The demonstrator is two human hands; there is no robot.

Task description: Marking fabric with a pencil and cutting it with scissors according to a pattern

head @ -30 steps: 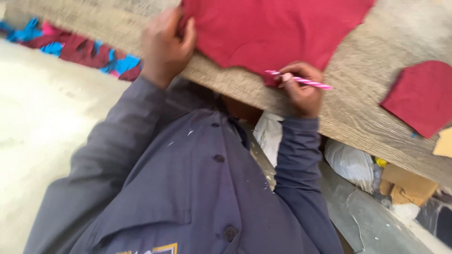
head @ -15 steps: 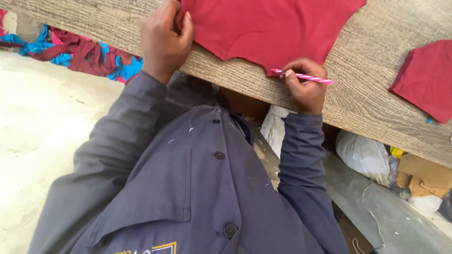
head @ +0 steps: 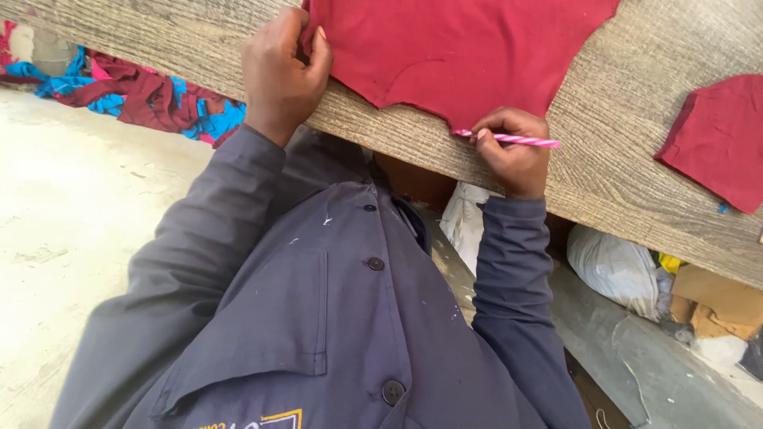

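Note:
A large piece of dark red cloth [head: 453,56] lies flat on a grey wood-grain table [head: 620,159]. My left hand [head: 282,75] presses down on the cloth's left edge, fingers curled on it. My right hand [head: 513,151] grips a pink striped pencil [head: 517,140] with its tip at the cloth's near edge. Both arms wear dark grey-blue sleeves, and my buttoned jacket [head: 342,318] fills the lower middle of the view.
A smaller dark red cloth piece [head: 719,139] lies on the table at the right. Red and blue fabric scraps [head: 151,99] are piled on the floor at the left. Under the table sit white bags [head: 616,266] and cardboard [head: 715,298].
The view has shifted slightly. My right hand with the pencil has stayed at the cloth's near edge, and my left hand has kept its hold on the left edge.

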